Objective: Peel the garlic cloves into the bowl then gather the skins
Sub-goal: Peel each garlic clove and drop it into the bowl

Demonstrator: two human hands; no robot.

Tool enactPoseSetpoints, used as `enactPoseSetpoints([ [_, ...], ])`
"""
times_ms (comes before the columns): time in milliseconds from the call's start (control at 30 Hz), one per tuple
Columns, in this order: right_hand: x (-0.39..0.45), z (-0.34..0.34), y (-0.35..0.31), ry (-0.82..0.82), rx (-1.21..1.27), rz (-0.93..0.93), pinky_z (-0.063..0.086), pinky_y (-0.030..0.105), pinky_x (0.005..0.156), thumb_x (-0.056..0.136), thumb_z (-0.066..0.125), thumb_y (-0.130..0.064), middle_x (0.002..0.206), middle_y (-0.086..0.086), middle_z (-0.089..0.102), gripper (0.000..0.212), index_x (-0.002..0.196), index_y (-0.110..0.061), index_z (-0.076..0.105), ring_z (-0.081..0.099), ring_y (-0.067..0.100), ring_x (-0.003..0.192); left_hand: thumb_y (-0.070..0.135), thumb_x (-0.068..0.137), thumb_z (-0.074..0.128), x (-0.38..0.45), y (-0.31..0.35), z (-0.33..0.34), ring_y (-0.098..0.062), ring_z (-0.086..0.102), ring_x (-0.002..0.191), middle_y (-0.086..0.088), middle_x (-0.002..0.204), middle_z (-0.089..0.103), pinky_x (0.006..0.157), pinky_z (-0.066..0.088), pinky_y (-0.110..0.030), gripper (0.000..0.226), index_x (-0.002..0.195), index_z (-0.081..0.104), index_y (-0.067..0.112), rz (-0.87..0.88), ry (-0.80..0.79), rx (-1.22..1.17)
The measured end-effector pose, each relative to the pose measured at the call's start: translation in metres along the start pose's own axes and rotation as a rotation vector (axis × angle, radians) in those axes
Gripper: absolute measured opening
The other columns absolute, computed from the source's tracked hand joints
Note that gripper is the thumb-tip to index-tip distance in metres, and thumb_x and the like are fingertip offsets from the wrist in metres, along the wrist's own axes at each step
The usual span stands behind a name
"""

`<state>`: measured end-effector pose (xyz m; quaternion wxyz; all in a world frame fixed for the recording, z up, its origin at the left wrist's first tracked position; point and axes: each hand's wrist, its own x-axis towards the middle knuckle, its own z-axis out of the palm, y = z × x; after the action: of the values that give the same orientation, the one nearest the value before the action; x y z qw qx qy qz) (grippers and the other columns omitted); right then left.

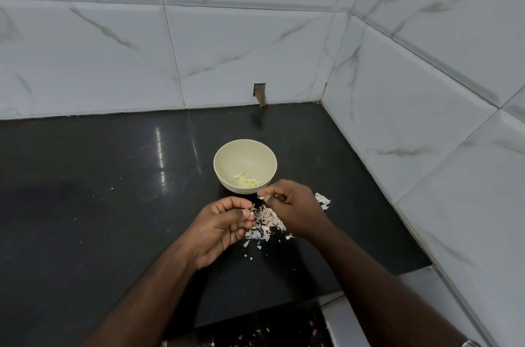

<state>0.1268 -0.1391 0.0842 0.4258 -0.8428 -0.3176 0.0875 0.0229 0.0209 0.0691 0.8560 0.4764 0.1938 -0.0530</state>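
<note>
A cream bowl (227, 156) stands on the black counter with several peeled garlic cloves (246, 180) lying in its bottom. Just in front of the bowl, my left hand (220, 225) pinches a small garlic clove (251, 213) between thumb and fingers. My right hand (292, 208) is beside it, its fingertips pinched on a strip of skin (260, 197). Under and between both hands lies a pile of pale pinkish garlic skins (265, 223). A second small heap of white skins (323, 200) shows to the right of my right hand.
The glossy black counter (113, 190) meets white marble-look tiled walls behind and on the right, forming a corner (319, 103). A small hole in the tile (260, 92) sits behind the bowl. Skin crumbs dot the counter's front edge (255, 334). A watch (470, 343) shows on my right wrist.
</note>
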Motion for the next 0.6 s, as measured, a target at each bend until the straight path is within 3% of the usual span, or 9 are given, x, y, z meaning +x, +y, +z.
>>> enactPoseSetpoints([
  [100, 0.002, -0.001, 0.006, -0.047, -0.058, 0.032, 0.049, 0.028, 0.091, 0.09, 0.071, -0.023, 0.107, -0.011, 0.069, 0.014, 0.102, -0.024, 0.079, 0.062, 0.0, 0.098, -0.003, 0.089, 0.062, 0.001, -0.001, -0.002, -0.014, 0.064, 0.066, -0.012, 0.08, 0.069, 0.055, 0.05, -0.019, 0.021, 0.108, 0.063, 0.005, -0.013, 0.005, -0.015],
  [167, 0.001, -0.001, 0.007, -0.026, -0.028, 0.03, 0.048, 0.028, 0.097, 0.083, 0.078, -0.02, 0.115, -0.013, 0.066, 0.014, 0.096, -0.024, 0.08, 0.061, -0.001, 0.105, -0.002, 0.087, 0.064, 0.001, -0.001, -0.001, -0.015, 0.064, 0.065, -0.013, 0.08, 0.069, 0.054, 0.051, -0.019, 0.025, 0.11, 0.06, 0.006, -0.018, 0.006, -0.031],
  [300, -0.005, 0.003, 0.001, -0.094, 0.164, -0.022, 0.052, 0.024, 0.093, 0.081, 0.081, -0.015, 0.111, -0.013, 0.071, 0.025, 0.103, -0.026, 0.079, 0.067, 0.003, 0.099, 0.003, 0.078, 0.069, 0.004, -0.001, -0.001, -0.015, 0.064, 0.064, -0.012, 0.078, 0.068, 0.054, 0.051, -0.02, 0.036, 0.112, 0.058, 0.006, -0.01, -0.003, -0.034],
  [433, -0.008, 0.013, 0.0, -0.108, 0.216, -0.005, 0.053, 0.03, 0.095, 0.083, 0.081, -0.021, 0.105, -0.01, 0.073, 0.017, 0.1, -0.022, 0.08, 0.067, 0.004, 0.103, -0.001, 0.089, 0.063, 0.006, -0.003, -0.001, -0.013, 0.063, 0.062, -0.01, 0.075, 0.066, 0.053, 0.05, -0.019, 0.019, 0.107, 0.058, 0.006, 0.007, -0.006, 0.007],
  [533, -0.007, 0.013, -0.001, -0.076, 0.264, 0.069, 0.056, 0.031, 0.085, 0.084, 0.077, -0.017, 0.092, -0.007, 0.076, 0.009, 0.093, -0.021, 0.078, 0.07, 0.006, 0.089, 0.009, 0.096, 0.059, 0.007, -0.005, -0.002, -0.013, 0.063, 0.063, -0.011, 0.077, 0.067, 0.054, 0.049, -0.019, 0.004, 0.098, 0.063, 0.007, 0.027, 0.009, 0.071],
  [600, -0.006, 0.011, -0.002, -0.062, 0.248, 0.095, 0.055, 0.026, 0.077, 0.086, 0.075, -0.014, 0.082, -0.007, 0.076, 0.008, 0.088, -0.022, 0.076, 0.069, 0.003, 0.077, 0.012, 0.097, 0.059, 0.008, -0.005, -0.004, -0.013, 0.063, 0.065, -0.01, 0.08, 0.068, 0.055, 0.048, -0.018, 0.007, 0.095, 0.065, 0.008, 0.05, 0.017, 0.104],
])
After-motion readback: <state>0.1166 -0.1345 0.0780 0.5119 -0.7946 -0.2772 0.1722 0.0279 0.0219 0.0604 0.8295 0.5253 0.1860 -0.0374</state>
